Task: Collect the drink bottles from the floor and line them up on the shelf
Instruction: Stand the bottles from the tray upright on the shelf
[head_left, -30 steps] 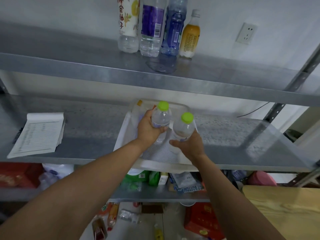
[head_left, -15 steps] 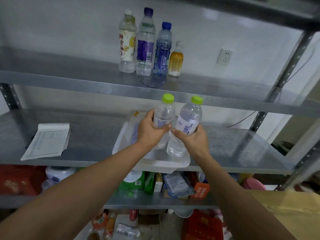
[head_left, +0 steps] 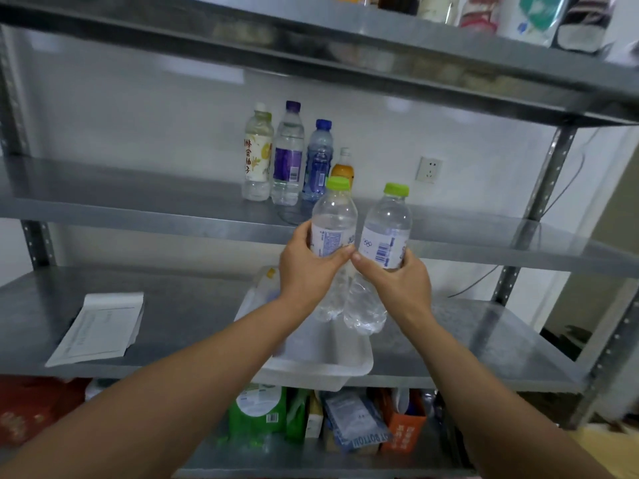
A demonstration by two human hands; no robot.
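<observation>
Two bare forearms are seen reaching up from the bottom edge towards a metal rack (head_left: 549, 174). On the lower shelf (head_left: 276, 454), under the arms, a green pack (head_left: 257, 409) and an orange box (head_left: 404, 426) are packed among other goods too crowded to be told apart. On the middle shelf (head_left: 190, 305) a white tray (head_left: 321, 368) is set at the front edge, with a notepad (head_left: 100, 328) lying well to its left; a yellow-capped bottle (head_left: 268, 281) is glimpsed in the tray's far left corner, mostly hidden by the left wrist. Above the tray two clear, green-capped bottles are held upright side by side — the left bottle (head_left: 333, 216) gripped by the left hand (head_left: 304, 267), fingers curled round the label and the thumb laid across the front, the right bottle (head_left: 387, 229) gripped by the right hand (head_left: 394, 281) in the same manner, fingers wrapped round its far side. The two thumb tips are nearly touching between the bottles. Both caps are seen in front of the upper shelf (head_left: 138, 191), and neither bottle is set on it. On that shelf a row of four is lined up near the wall: a yellow-label bottle (head_left: 257, 157), a purple-label bottle (head_left: 288, 157), a blue bottle (head_left: 318, 160) and a small orange bottle (head_left: 343, 169) — the last partly covered by the left bottle's cap. A socket (head_left: 429, 169) is seen on the wall to the right of the row, and the top shelf (head_left: 242, 32) is stacked with blurred goods.
</observation>
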